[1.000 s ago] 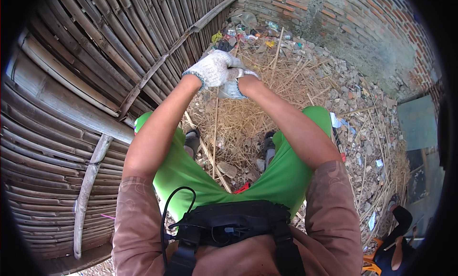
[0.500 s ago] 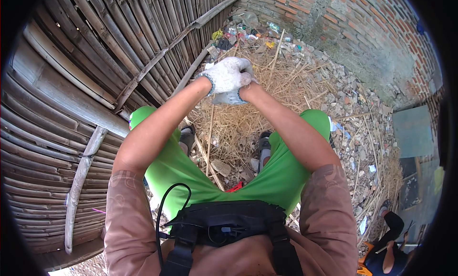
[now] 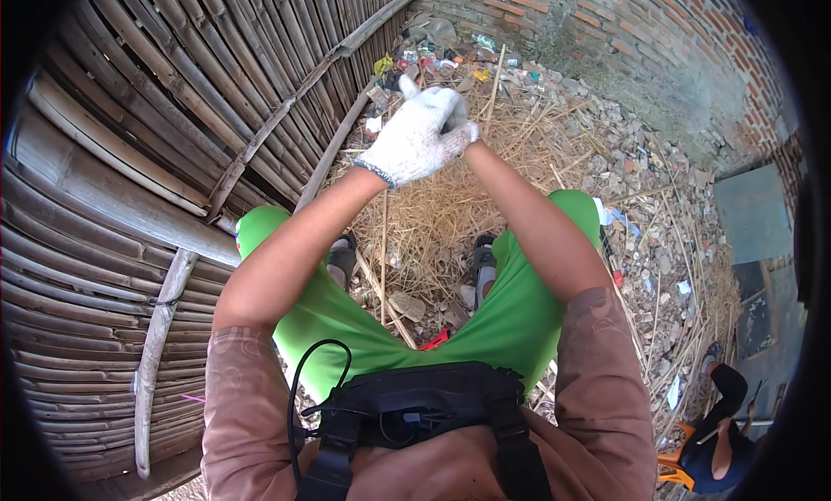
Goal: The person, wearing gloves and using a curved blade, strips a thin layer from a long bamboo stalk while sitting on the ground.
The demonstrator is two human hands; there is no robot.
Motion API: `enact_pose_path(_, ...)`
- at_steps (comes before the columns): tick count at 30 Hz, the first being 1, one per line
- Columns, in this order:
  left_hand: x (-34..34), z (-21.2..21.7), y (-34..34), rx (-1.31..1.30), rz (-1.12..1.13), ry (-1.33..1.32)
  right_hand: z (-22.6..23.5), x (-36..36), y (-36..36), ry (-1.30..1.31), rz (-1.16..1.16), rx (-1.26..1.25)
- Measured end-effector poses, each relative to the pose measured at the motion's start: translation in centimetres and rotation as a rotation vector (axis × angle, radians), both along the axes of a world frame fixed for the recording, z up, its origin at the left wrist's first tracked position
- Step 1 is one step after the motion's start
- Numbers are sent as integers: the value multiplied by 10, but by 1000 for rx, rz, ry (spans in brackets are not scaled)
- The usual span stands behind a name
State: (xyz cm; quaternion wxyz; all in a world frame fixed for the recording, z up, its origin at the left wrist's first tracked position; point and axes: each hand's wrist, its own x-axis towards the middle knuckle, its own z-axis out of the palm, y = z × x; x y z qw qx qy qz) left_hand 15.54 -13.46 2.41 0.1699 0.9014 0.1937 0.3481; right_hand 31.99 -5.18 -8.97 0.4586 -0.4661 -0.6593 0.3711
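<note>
The left hand (image 3: 422,134) wears a white knitted glove (image 3: 400,148) with a blue-green cuff (image 3: 376,173); one finger sticks out on the far side, the others bend toward the right. The hands are together, the left lying over the right at the bare right wrist (image 3: 477,155). The right hand is almost wholly hidden behind the glove; its finger position, its covering and whether the left grips anything there cannot be told. The glove is on the left hand, above dry straw (image 3: 433,220). Beyond the hands lies mixed litter (image 3: 441,55), mostly too small to identify, with a yellow piece (image 3: 383,65) at its left end; a pale stick (image 3: 496,84) stands out just right of it. Left of the hands runs a bamboo wall (image 3: 286,60); beyond and to the right, a brick wall (image 3: 666,68), its outer end lost at the dark rim. Nearer than the hands, between the green trousers (image 3: 320,328), a red object (image 3: 435,339) is partly covered and unidentifiable. Well to the right and nearer, another person (image 3: 718,453), partly cut off, is beside an orange item (image 3: 675,475) of unclear kind.
</note>
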Motion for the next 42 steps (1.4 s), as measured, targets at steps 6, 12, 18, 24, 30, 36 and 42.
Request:
enact_pose_path(6,-9,-12,5,134,141,-5,39,-13,-2,664,-44,-364)
enact_pose_path(12,3,-23,15,358,124,-118,70,-16,-3,941,-300,-367)
enact_pose_path(18,12,-36,0,108,42,-173,83,-19,-27,293,-498,-233)
enact_pose_path(24,-4,-20,-16,34,-67,-227,103,-11,-24,-350,-467,2)
enact_pose_path(30,-7,-14,-8,-340,-57,-712,228,-27,20,-998,-306,126)
enact_pose_path(36,-18,-15,13,-751,-100,-836,299,-48,69,-995,-211,420)
enact_pose_path(42,-14,-14,14,-732,-86,-889,289,-55,65,-952,-208,427)
